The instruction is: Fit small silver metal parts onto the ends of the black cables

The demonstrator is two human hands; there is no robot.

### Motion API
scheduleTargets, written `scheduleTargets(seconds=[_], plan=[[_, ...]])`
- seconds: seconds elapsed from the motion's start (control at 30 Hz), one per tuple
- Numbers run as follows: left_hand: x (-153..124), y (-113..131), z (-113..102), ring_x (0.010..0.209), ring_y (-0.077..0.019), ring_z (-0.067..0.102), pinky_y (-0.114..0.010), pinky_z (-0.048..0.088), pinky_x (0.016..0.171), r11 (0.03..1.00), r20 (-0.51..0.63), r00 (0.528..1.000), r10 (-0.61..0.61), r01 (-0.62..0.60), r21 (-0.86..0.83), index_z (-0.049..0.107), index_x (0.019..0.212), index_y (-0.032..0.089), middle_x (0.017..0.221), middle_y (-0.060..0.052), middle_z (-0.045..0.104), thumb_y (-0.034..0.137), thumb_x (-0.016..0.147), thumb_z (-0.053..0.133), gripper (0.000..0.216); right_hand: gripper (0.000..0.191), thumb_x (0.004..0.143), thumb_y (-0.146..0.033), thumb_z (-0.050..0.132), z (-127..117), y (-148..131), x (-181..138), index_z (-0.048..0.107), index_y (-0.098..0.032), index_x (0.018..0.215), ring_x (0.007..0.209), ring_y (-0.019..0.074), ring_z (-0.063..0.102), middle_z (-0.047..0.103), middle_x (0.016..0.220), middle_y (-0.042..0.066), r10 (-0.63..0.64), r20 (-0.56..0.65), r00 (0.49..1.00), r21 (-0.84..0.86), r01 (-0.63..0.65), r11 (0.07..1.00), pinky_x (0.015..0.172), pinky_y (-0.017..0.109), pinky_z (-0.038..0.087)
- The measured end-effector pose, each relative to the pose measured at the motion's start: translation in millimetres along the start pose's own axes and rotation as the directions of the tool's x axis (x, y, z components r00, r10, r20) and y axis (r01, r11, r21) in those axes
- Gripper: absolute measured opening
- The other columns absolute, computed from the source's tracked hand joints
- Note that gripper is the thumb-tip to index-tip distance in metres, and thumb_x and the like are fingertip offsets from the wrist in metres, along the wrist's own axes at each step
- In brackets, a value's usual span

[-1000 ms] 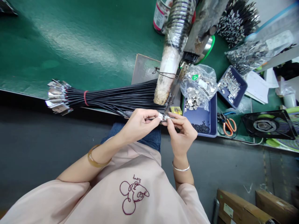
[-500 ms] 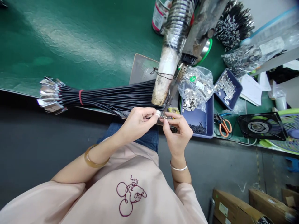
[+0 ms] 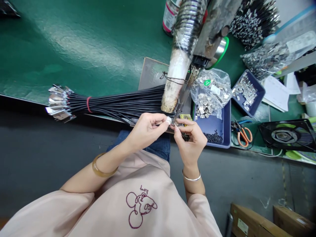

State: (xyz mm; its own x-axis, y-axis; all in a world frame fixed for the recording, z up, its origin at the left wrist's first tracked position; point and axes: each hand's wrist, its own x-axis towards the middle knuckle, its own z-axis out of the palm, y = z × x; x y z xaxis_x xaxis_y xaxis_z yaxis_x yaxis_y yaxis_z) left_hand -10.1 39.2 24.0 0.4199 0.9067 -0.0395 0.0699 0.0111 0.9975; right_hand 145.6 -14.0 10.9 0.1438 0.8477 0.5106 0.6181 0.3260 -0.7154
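My left hand point(image 3: 150, 128) is closed in a pinch at the table's front edge, with a white covering point(image 3: 169, 120) at its fingertips. Opposite it, my right hand point(image 3: 190, 136) pinches too, its thumb and forefinger almost meeting the left fingertips. Whatever lies between them is too small and hidden to make out. Just above the hands are the tip of a metal soldering tool point(image 3: 184, 93) and the stained end of a wrapped hose point(image 3: 170, 95). A bundle of black cables point(image 3: 118, 102), tied with a red band point(image 3: 89, 104), runs left to shiny metal connectors point(image 3: 60, 102).
Right of my hands, a blue tray point(image 3: 227, 131) bears a plastic bag point(image 3: 214, 87), small metal shells and black bits. Beyond it are a smaller tray point(image 3: 259, 105) of metal parts, orange-handled pliers point(image 3: 245, 136) and a black fan point(image 3: 283, 135). Cardboard boxes point(image 3: 256, 223) stand on the floor.
The whole view has shifted slightly, so the table's things appear farther right. Both hands keep nearly the same pinch at the same spot under the tool.
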Motion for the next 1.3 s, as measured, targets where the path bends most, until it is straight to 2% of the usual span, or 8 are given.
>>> scheduleTargets(seconds=[0.23, 0.5, 0.63, 0.7, 0.77, 0.83, 0.9, 1.3], plan=[[-1, 0, 0, 0.057, -0.0082, 0.032, -0.022, 0.024, 0.049, 1.0, 0.017, 1.0, -0.012, 0.012, 0.009, 0.055, 0.062, 0.013, 0.06, 0.002, 0.039, 0.026, 0.088, 0.053, 0.029, 0.016, 0.084, -0.009, 0.067, -2, -4, -2, 0.062, -0.024, 0.083, 0.095, 0.0172, 0.074, 0.077, 0.097, 0.002, -0.154, 0.024, 0.988, -0.109, 0.156, 0.982, 0.082, 0.034, 0.061], [-2, -3, 0, 0.054, -0.0068, 0.03, -0.022, 0.023, 0.049, 0.998, 0.053, 0.998, 0.019, -0.022, 0.051, 0.054, 0.06, 0.013, 0.058, 0.003, 0.038, 0.022, 0.087, 0.054, 0.029, 0.017, 0.087, -0.01, 0.065, -3, -5, -9, 0.06, -0.026, 0.09, 0.092, 0.0162, 0.075, 0.078, 0.099, 0.003, -0.21, 0.008, 0.978, -0.214, 0.207, 0.955, 0.081, 0.031, 0.062], [-5, -6, -1, 0.053, -0.0068, 0.041, -0.02, 0.033, 0.051, 1.0, 0.009, 1.0, 0.025, -0.026, 0.014, 0.06, 0.068, 0.013, 0.058, 0.003, 0.049, 0.02, 0.084, 0.059, 0.017, 0.019, 0.085, -0.009, 0.069, 1, -7, -14, 0.06, -0.025, 0.088, 0.086, 0.0152, 0.076, 0.078, 0.096, 0.002, -0.255, -0.067, 0.965, -0.302, 0.224, 0.927, 0.077, 0.027, 0.062], [-7, -7, -2, 0.059, -0.0087, 0.052, -0.02, 0.042, 0.056, 0.999, -0.003, 1.0, 0.025, -0.025, -0.034, 0.064, 0.076, 0.012, 0.066, 0.0, 0.059, 0.02, 0.084, 0.061, 0.011, 0.017, 0.085, -0.01, 0.07, 3, -8, -15, 0.061, -0.025, 0.086, 0.085, 0.0149, 0.075, 0.077, 0.094, 0.002, -0.194, -0.083, 0.978, -0.255, 0.167, 0.952, 0.074, 0.026, 0.063], [-8, -7, -3, 0.067, -0.0114, 0.061, -0.021, 0.049, 0.065, 0.997, 0.003, 1.0, 0.031, -0.031, -0.077, 0.065, 0.081, 0.012, 0.073, -0.003, 0.066, 0.02, 0.085, 0.061, 0.01, 0.012, 0.087, -0.013, 0.068, 3, -8, -15, 0.062, -0.023, 0.084, 0.083, 0.0146, 0.075, 0.076, 0.095, 0.003, -0.021, -0.057, 0.998, -0.1, 0.015, 0.995, 0.07, 0.026, 0.064], [-9, -7, -3, 0.073, -0.0137, 0.066, -0.023, 0.051, 0.069, 0.995, 0.02, 0.999, 0.028, -0.026, -0.096, 0.066, 0.082, 0.012, 0.077, -0.004, 0.069, 0.021, 0.086, 0.06, 0.011, 0.008, 0.089, -0.016, 0.066, 1, -9, -14, 0.062, -0.021, 0.083, 0.081, 0.0144, 0.076, 0.074, 0.096, 0.003, 0.151, -0.001, 0.989, 0.064, -0.15, 0.987, 0.068, 0.026, 0.064], [-10, -7, -2, 0.073, -0.0146, 0.067, -0.023, 0.052, 0.069, 0.995, 0.022, 0.999, 0.024, -0.021, -0.1, 0.066, 0.083, 0.013, 0.077, -0.005, 0.07, 0.021, 0.086, 0.06, 0.011, 0.008, 0.089, -0.018, 0.066, 0, -9, -13, 0.063, -0.02, 0.082, 0.082, 0.0147, 0.076, 0.073, 0.097, 0.003, 0.205, 0.029, 0.978, 0.128, -0.207, 0.97, 0.069, 0.027, 0.065], [-7, -15, 4, 0.066, -0.0106, 0.061, -0.02, 0.051, 0.066, 0.995, -0.022, 1.0, 0.018, -0.02, -0.097, 0.06, 0.084, 0.015, 0.072, 0.0, 0.062, 0.022, 0.088, 0.058, 0.009, 0.014, 0.085, -0.009, 0.069, 6, 0, -5, 0.066, -0.022, 0.085, 0.084, 0.0138, 0.073, 0.075, 0.091, 0.0, -0.075, -0.037, 0.996, -0.061, 0.073, 0.995, 0.075, 0.028, 0.062]])
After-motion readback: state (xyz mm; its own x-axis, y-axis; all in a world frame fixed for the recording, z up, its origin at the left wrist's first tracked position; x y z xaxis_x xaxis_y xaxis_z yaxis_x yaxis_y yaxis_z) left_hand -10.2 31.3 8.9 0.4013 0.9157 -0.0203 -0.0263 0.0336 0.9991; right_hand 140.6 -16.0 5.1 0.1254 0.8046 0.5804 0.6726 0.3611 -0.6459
